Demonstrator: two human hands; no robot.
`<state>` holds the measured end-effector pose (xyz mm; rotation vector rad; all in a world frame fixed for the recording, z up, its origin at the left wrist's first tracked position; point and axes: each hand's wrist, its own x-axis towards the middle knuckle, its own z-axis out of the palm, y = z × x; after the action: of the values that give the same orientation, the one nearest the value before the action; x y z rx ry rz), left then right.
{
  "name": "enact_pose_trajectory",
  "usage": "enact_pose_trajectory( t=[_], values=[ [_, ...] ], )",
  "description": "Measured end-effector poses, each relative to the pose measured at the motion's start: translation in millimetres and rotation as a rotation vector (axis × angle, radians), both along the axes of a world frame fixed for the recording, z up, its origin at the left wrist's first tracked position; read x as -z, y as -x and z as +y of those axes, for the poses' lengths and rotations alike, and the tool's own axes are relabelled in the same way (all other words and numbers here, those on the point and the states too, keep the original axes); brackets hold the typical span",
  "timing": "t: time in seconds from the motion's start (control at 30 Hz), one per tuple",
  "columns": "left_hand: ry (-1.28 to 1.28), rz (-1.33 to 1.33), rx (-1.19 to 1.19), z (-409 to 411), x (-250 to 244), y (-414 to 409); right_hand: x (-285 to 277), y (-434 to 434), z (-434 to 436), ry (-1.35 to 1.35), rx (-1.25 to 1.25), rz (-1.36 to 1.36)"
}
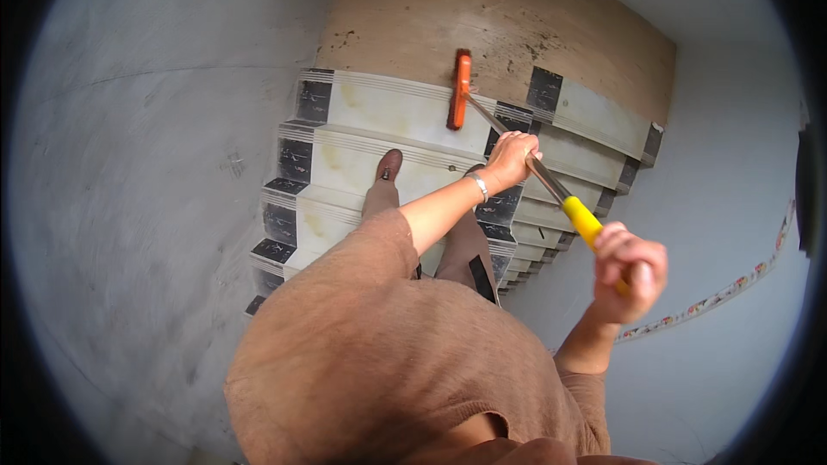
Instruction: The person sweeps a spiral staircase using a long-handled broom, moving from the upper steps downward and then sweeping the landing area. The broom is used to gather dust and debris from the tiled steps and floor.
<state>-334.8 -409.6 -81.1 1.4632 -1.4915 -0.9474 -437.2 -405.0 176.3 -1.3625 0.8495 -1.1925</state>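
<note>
My left hand (512, 156), with a silvery band at its wrist, grips the middle of a metal broom handle (549, 181). Around the yellow grip (583, 218) at the handle's near end, my right hand (628, 268) is closed. The far end of the handle joins an orange broom head (461, 92) with dark bristles. That head stands on edge in the picture, over the border between the tan landing floor (413, 6) and the white stair (387, 100) just before it. Whether its bristles touch the surface, I cannot tell.
My brown shoe (389, 165) rests on a white step with black end panels (296, 160). Another flight of steps (581, 145) runs along the right. A grey wall (161, 142) rises at left, a pale wall (723, 206) at right. Dark marks (539, 45) spot the landing.
</note>
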Motion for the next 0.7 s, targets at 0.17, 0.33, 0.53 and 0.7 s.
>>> enact_pose_trajectory(
  t=[0.17, 0.33, 0.53, 0.7],
  values=[
    [0.014, 0.054, 0.210, 11, -21, 1, -28, 56, -12, -0.031, -0.128, -0.115],
    [-0.129, -0.038, 0.287, 28, 30, -2, 23, 61, -10, -0.240, -0.115, -0.113],
    [-0.061, 0.123, 0.262, 1, 56, 64, 25, 75, -26, -0.103, -0.153, 0.201],
    [0.007, 0.142, 0.286, -42, 46, 116, 10, 90, -31, 0.058, -0.194, 0.367]
  ],
)
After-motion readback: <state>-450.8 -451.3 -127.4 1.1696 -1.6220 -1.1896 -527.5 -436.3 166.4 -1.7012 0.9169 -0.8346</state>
